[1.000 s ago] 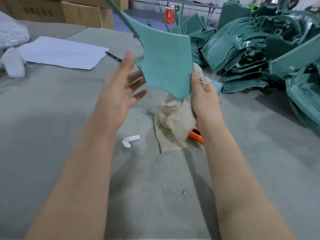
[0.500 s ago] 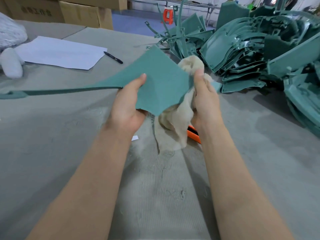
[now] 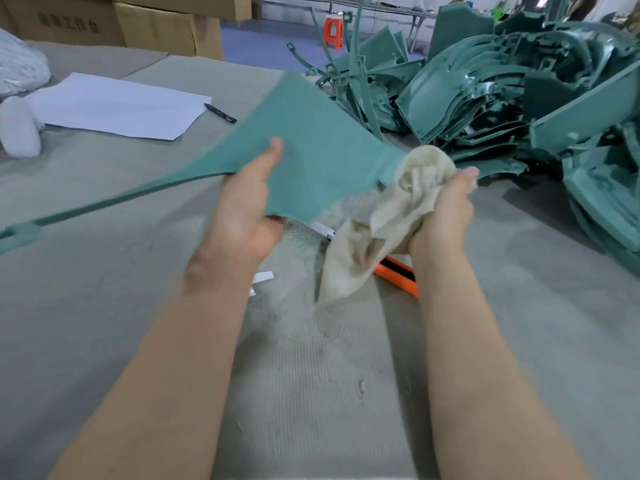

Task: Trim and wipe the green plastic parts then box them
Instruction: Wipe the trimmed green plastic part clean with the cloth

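I am looking across a grey cloth-covered table (image 3: 104,306). Cardboard boxes (image 3: 156,26) are standing along its far edge, and a red stool (image 3: 333,31) is sitting on the blue floor (image 3: 270,43) beyond.

Your left hand (image 3: 242,216) holds the part (image 3: 318,157) mid-frame, your right hand (image 3: 446,209) w/ rag (image 3: 391,216) at its right edge. Just below the rag, cutter (image 3: 398,275) on the table (image 3: 104,306). Upper right: pile of parts (image 3: 519,98). Upper left: paper (image 3: 117,105), pen (image 3: 220,113) beside it, boxes (image 3: 166,26) behind.

- Near left and near right, the table (image 3: 104,323) lies open for a hand.
- The held green part (image 3: 311,150) stretches a long strip across the left.
- Far right: pile of green parts (image 3: 519,98).
- Centre: orange cutter (image 3: 398,273).
- Far left: paper (image 3: 117,109), pen (image 3: 220,113).
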Action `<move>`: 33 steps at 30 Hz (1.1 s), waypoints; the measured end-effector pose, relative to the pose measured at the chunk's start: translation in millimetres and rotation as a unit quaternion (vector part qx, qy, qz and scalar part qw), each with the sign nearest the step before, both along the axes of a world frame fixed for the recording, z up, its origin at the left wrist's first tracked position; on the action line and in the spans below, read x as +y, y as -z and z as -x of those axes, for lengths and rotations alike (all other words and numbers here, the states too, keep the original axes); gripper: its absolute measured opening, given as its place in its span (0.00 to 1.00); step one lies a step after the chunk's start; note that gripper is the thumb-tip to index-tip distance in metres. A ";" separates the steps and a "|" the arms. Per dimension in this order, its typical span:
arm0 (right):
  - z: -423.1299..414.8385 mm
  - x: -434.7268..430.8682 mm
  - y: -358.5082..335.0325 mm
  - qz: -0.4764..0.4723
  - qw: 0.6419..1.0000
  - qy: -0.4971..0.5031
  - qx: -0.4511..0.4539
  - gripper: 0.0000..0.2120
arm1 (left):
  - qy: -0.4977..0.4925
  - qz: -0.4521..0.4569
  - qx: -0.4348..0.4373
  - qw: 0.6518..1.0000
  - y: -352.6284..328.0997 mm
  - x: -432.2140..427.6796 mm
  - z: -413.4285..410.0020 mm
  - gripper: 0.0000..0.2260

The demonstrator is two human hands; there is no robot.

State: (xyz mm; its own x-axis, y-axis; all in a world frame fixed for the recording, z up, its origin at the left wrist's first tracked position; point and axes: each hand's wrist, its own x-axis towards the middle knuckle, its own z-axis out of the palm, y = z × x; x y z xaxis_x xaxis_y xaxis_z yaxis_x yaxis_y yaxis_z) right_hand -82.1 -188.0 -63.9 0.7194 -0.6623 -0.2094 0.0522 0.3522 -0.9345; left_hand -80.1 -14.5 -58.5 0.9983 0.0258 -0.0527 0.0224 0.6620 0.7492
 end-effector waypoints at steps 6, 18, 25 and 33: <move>14.3 16.6 -21.6 -0.161 0.954 -0.112 -0.225 0.13 | -0.043 0.080 0.054 0.994 2.9 9.6 -5.3 0.04; 26.4 52.6 -42.6 0.081 0.918 -0.102 -0.374 0.17 | 0.040 -0.215 0.020 0.976 16.1 -12.5 -0.1 0.08; 17.0 46.9 -30.0 0.372 0.887 -0.002 -0.273 0.14 | 0.099 -0.193 0.028 0.976 9.1 -16.5 6.2 0.06; 6.5 82.0 13.8 0.715 0.662 -0.204 -0.098 0.17 | 0.004 0.069 0.068 0.995 0.8 6.1 -4.8 0.09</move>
